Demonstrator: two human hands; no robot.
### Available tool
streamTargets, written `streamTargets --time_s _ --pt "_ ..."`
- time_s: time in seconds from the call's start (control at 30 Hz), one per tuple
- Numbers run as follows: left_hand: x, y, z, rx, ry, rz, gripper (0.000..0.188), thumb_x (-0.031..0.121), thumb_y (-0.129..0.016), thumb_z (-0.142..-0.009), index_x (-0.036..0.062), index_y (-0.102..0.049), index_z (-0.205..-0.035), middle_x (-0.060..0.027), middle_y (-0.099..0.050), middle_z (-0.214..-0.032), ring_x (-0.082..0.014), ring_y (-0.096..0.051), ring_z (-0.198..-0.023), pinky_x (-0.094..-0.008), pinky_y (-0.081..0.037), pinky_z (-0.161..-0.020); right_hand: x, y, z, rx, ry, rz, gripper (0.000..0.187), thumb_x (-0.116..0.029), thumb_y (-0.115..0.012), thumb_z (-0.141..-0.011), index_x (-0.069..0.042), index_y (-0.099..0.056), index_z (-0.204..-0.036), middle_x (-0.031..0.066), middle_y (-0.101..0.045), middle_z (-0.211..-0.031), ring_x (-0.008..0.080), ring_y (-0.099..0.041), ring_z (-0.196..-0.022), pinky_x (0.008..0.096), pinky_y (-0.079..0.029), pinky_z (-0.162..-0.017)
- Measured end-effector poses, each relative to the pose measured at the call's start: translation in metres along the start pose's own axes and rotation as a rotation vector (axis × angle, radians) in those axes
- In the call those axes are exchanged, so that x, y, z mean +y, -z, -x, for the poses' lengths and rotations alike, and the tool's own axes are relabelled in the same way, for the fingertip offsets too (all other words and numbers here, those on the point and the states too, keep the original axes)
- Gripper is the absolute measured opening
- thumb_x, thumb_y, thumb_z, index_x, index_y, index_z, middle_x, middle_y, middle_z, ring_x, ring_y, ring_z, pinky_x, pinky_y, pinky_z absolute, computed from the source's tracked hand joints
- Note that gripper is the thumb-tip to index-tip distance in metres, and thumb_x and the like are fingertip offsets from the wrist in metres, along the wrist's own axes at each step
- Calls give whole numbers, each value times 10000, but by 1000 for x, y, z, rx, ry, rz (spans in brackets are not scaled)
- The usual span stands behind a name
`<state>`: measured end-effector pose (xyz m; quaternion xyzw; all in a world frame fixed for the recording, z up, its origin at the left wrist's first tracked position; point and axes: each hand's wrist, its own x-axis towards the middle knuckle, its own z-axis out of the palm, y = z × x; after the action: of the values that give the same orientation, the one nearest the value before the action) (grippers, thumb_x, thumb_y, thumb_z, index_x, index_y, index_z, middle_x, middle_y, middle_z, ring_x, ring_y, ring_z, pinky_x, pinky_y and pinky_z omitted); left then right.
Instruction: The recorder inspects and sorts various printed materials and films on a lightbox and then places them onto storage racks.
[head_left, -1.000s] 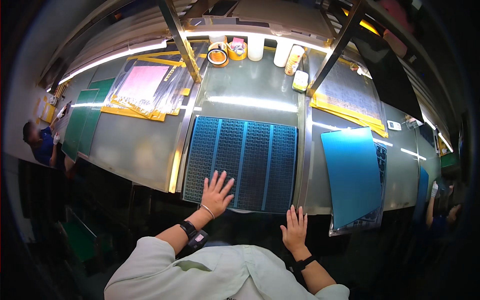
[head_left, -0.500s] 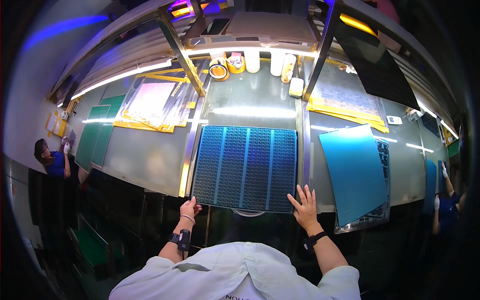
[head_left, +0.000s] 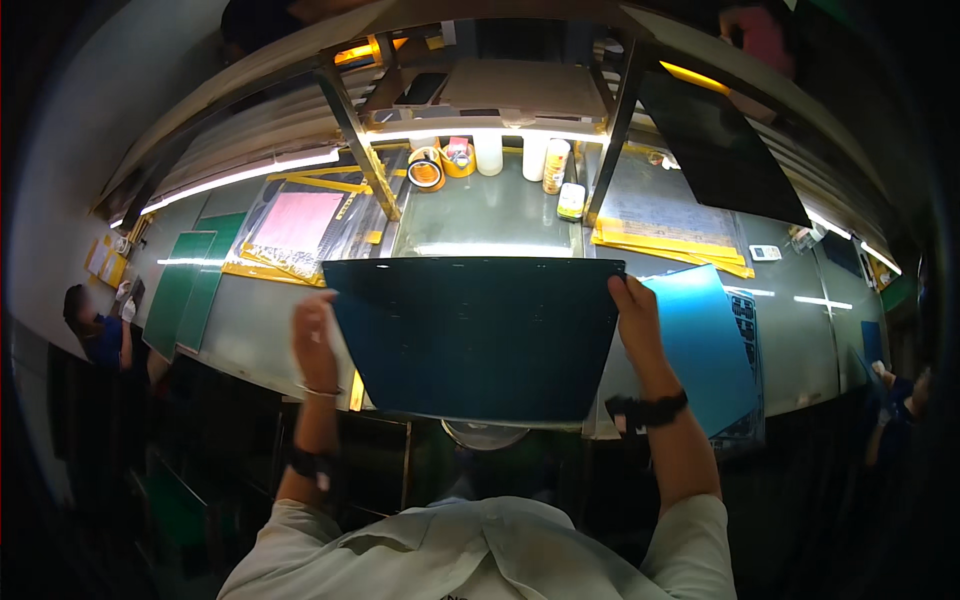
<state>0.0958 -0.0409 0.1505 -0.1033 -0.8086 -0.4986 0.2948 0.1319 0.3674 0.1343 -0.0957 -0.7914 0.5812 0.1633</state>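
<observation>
There are two bare hands, two black wristbands, one dark panel and one large bright blue sheet. The counter carries two green boards, one pink sheet, two orange tape rolls, two tall white containers, one printed canister and one small white device. Two co-workers in blue show, one at each side.

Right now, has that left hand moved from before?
Yes: in view, the left hand moved up and leftward, from right of the yellow-lit table strip to its left.
</observation>
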Motion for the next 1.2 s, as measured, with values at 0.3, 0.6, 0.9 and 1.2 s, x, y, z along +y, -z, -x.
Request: streamTargets --time_s 0.3,0.6,0.9,1.2 --pt "-114 -70 182 -695 211 -897 727 555 -414 -821 126 -233 -1379 -83 -156 -1451 -320 -85 -1337 -559 -85 -1029 168 4 62 -167 37 831 618 -228 -651 -733 -55 -401 -1271 207 -363 -1312 386 -339 -1198 440 -278 -998" --pt "-131 -88 138 -588 35 -808 639 480 -442 -840 56 -354 -1310 -79 -239 -1420 -298 -123 -1332 -561 -104 -1025 184 62 267 98 -418 655 236 -204 -601 -811 -21 -513 -933 95 -535 -838 218 -521 -722 314 -432 -636" --pt "-154 -114 105 -690 -36 -878 669 485 -397 -853 58 -274 -1353 -70 -216 -1436 -246 -157 -1331 -488 -38 -1068 166 16 274 175 -920 -301 149 -180 -505 -888 -44 -502 -826 52 -557 -695 153 -591 -532 217 -485 -459" --pt "-109 -132 94 -946 3 -924 685 568 -390 -827 162 -282 -1368 -102 -117 -1459 -307 -25 -1347 -547 -69 -1035 139 36 250 231 -904 64 180 -178 -521 -868 -15 -553 -797 100 -617 -671 146 -589 -503 231 -457 -417"
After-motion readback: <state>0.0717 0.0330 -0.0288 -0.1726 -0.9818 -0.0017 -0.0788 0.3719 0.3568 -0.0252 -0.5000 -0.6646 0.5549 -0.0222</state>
